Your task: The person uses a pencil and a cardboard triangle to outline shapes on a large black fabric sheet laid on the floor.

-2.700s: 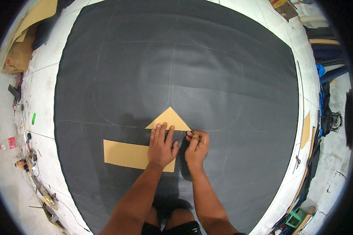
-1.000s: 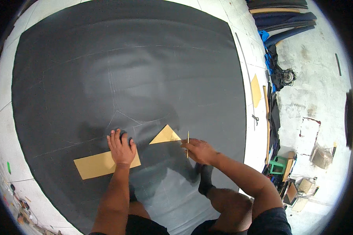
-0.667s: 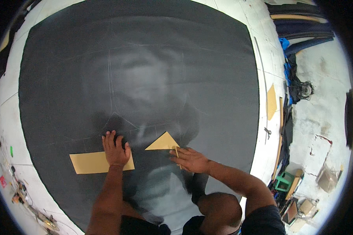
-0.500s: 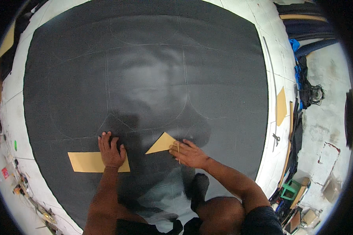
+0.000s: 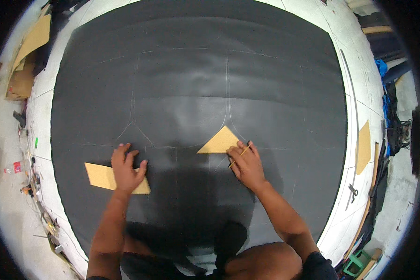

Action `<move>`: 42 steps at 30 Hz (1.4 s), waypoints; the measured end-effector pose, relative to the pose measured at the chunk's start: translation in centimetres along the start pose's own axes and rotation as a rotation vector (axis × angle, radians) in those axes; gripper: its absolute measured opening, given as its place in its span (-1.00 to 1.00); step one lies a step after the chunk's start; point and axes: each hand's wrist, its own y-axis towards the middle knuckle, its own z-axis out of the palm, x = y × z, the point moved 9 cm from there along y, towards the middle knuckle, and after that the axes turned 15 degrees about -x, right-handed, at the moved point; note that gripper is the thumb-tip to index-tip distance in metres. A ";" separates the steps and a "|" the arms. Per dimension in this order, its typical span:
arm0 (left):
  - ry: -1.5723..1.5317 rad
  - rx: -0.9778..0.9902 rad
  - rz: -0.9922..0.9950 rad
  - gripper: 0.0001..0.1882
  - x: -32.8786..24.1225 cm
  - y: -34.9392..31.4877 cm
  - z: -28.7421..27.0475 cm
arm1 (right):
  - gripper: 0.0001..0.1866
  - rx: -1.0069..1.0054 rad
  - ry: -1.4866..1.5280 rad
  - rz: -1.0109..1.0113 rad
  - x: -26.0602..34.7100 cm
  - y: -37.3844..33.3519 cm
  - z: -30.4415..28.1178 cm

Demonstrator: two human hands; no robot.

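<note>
A large sheet of black material (image 5: 182, 74) with thin pale drawn lines lies spread in front of me. My left hand (image 5: 128, 170) rests with fingers apart over a tan rectangular card (image 5: 100, 176), which lies slightly slanted. To its right, a tan triangular card (image 5: 221, 141) lies with its point at a drawn line. My right hand (image 5: 248, 167) is at the triangle's right corner, fingertips touching it. Between the fingers of that hand is a thin yellow stick (image 5: 238, 156), pencil-like; its tip is too small to make out.
On the white floor at the right are scissors (image 5: 353, 190), another tan card (image 5: 363, 148), a long thin strip (image 5: 350, 88) and a green stool (image 5: 357, 264). A bottle (image 5: 15, 168) and cluttered tools (image 5: 49, 219) lie at the left. My knee (image 5: 270, 261) is on the near side.
The triangular card has moved away from me and to the right with my right hand. The rectangular card has turned slightly under my left hand. The whole view has shifted.
</note>
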 end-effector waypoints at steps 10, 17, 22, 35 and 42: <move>0.125 -0.015 0.025 -0.31 -11.0 -0.1 1.8 | -0.65 -0.176 0.071 0.071 -1.0 -0.6 -0.9; 0.009 0.139 0.009 -0.32 -11.8 -10.2 2.2 | -0.66 -0.204 0.018 0.126 -2.2 -1.3 -0.9; -0.288 0.168 0.006 -0.42 -18.2 -4.9 4.7 | -0.67 -0.219 0.032 0.097 -1.5 -0.6 -1.2; -0.254 0.166 0.113 -0.29 -24.7 -0.5 12.8 | -0.66 -0.227 0.078 0.130 -2.4 -1.6 -0.7; -0.282 0.038 0.177 -0.27 -24.3 -0.9 12.7 | -0.66 -0.219 0.089 0.136 -2.3 -1.5 -0.6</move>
